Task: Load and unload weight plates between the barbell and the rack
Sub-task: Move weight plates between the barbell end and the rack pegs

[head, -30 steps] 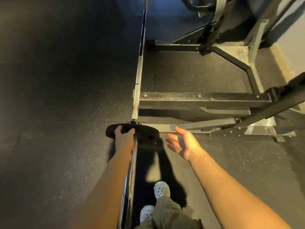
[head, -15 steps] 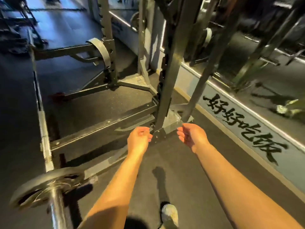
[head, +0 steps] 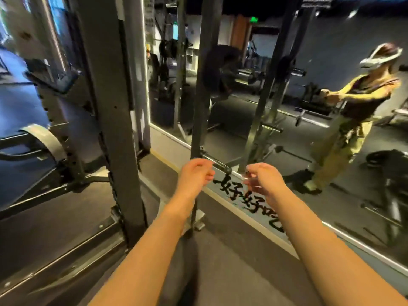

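— Reaching toward the rack (head: 110,133), both hands are seen loosely curled, nothing held: left hand (head: 195,173), right hand (head: 261,180). Where is a plate?

— One dark plate (head: 215,69) seems hung high on the rack. It is judged heavy, stiff; the rim should be gripped two-handed

A dark grey steel rack upright (head: 114,120), dotted with a column of black holes, stands over a charcoal rubber floor (head: 231,261) flecked with pale specks. Black brush-style characters (head: 245,195) run along the foot of a wall mirror (head: 331,107) edged in white trim. In the reflection, a person (head: 353,120) wears olive-yellow trousers, a dark top and a white headset. A green sign (head: 254,19) glows above; blue light tints the far left.
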`<action>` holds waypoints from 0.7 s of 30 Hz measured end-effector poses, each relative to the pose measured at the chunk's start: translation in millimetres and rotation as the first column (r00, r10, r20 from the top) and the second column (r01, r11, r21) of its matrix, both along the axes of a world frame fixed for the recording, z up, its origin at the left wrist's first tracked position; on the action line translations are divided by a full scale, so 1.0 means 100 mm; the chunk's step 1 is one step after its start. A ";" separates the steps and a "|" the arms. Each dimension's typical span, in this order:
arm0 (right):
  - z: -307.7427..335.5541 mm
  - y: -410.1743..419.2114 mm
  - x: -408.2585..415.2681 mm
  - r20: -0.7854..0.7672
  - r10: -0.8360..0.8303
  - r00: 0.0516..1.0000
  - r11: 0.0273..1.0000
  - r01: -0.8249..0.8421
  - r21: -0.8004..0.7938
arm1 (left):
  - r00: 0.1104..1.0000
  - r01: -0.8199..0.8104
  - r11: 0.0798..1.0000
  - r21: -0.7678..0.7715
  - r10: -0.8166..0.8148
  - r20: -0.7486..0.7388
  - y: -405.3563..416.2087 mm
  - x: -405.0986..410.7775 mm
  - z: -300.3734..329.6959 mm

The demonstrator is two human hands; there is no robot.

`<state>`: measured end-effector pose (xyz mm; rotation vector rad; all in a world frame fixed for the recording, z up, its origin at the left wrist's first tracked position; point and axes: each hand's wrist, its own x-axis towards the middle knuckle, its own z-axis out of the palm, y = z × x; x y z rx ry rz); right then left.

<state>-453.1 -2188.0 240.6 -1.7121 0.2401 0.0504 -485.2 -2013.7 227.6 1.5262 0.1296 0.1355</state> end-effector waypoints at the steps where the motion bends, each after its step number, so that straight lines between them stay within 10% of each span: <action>1: 0.09 -0.07 0.14 0.024 0.008 1.000 1.000 -0.008 -0.008 | 1.000 -0.015 1.000 0.015 0.015 0.021 -0.03 0.15 0.08; 13: 0.76 -0.26 1.76 0.374 0.059 0.926 0.991 -0.009 -0.133 | 0.921 -0.210 0.948 0.239 0.110 0.375 -0.12 1.84 0.81; 21: 1.43 -0.12 3.17 0.552 0.056 0.832 0.944 0.136 -0.302 | 0.706 -0.496 0.813 0.304 0.175 0.686 0.10 3.24 1.18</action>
